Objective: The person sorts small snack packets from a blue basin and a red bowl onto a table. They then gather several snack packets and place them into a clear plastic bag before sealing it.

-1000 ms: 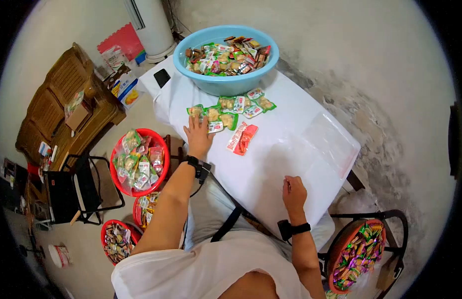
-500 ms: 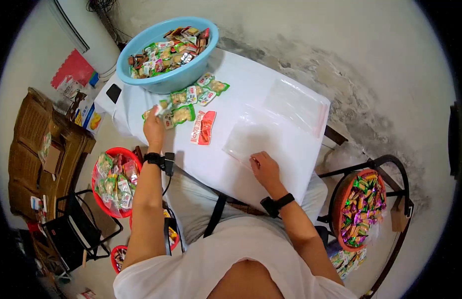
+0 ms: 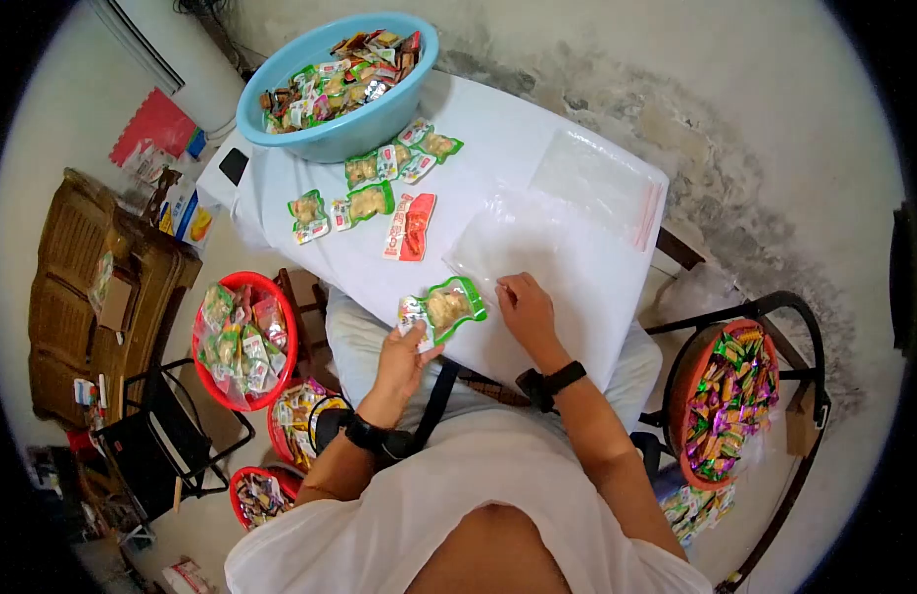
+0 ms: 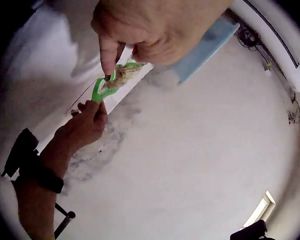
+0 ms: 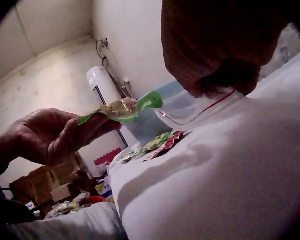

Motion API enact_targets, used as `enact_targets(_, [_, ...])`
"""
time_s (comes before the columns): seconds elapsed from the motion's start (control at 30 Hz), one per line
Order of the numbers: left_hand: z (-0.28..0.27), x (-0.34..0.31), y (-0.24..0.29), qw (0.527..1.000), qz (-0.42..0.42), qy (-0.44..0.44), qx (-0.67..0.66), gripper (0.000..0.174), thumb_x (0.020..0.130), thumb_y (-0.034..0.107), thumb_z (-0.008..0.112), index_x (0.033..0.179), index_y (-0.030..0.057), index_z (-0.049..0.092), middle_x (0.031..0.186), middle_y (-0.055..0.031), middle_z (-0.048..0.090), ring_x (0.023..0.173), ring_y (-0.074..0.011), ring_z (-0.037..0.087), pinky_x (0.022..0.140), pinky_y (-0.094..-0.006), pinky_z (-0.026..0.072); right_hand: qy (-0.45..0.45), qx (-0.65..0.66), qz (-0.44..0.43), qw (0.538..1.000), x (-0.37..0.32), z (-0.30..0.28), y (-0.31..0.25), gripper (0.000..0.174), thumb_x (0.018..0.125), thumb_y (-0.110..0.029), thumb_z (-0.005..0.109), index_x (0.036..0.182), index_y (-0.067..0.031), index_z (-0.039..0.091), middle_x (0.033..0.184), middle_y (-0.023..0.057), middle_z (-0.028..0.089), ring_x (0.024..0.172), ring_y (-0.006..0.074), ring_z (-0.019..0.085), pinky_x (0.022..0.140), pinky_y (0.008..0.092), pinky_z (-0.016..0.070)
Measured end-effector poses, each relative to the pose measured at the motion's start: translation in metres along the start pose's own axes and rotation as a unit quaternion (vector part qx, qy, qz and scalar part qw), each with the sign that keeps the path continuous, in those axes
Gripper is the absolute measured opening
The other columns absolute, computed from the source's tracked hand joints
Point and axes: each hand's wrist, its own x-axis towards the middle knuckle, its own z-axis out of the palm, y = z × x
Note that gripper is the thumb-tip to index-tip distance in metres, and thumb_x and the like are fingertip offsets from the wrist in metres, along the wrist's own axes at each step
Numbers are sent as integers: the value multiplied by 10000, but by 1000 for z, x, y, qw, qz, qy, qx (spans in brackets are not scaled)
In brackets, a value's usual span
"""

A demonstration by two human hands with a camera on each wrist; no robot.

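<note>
In the head view my left hand pinches a green-edged snack packet over the table's near edge. The right wrist view shows this packet held flat by the left hand. My right hand grips the edge of a clear plastic bag on the white cloth; the bag's red-lined edge shows under the right hand. A red packet lies left of the bag, and several green packets lie beyond it.
A blue basin of packets stands at the table's far left. More clear bags lie at the right edge, a phone at the left. Red baskets stand on the floor left; another filled basket stands right.
My left hand has picked up a green packet from the far left group and brought it nearer, toward the right hand. The right hand has stayed by the clear bag.
</note>
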Motion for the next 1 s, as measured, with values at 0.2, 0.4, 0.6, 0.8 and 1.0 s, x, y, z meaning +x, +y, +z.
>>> enact_targets(0.2, [10,10,-17,999,-2,-4,41,267,928,156,485,1183,75,497,1075,-55,601,934,-164,607,776,-333,529,-1,14,13,1000,-3,1,-3,98,821,-147,586,844,-62,628,802,105,576,717,291,586,622,397,472])
enact_targets(0.4, [35,21,-34,999,-3,-43,8,292,933,113,450,1219,58,449,1146,-79,562,1015,-203,575,853,-380,504,18,8,-10,1000,-8,6,-9,89,805,-138,596,839,-70,643,805,94,578,719,279,586,628,383,476])
enact_targets(0.6, [48,34,-44,997,-7,-68,-45,312,928,95,433,1239,68,422,1144,-81,548,1023,-207,559,884,-393,478,37,-5,-62,997,-11,10,-7,100,782,-105,628,877,-85,651,797,80,590,665,245,591,555,329,468])
enact_targets(0.8, [35,70,-61,971,-69,-165,-162,299,888,34,427,1184,61,459,1123,-83,548,1018,-196,548,865,-368,460,42,20,-114,992,-9,11,-15,91,785,-105,620,868,-73,638,797,84,587,696,256,585,592,331,467])
enact_targets(1.0, [23,112,-54,928,-136,-342,-63,280,840,-17,436,1116,-6,482,1086,-120,566,920,-178,588,772,-275,491,-6,27,-107,994,-10,8,-11,91,793,-123,594,865,-77,624,798,97,567,761,285,562,662,368,456])
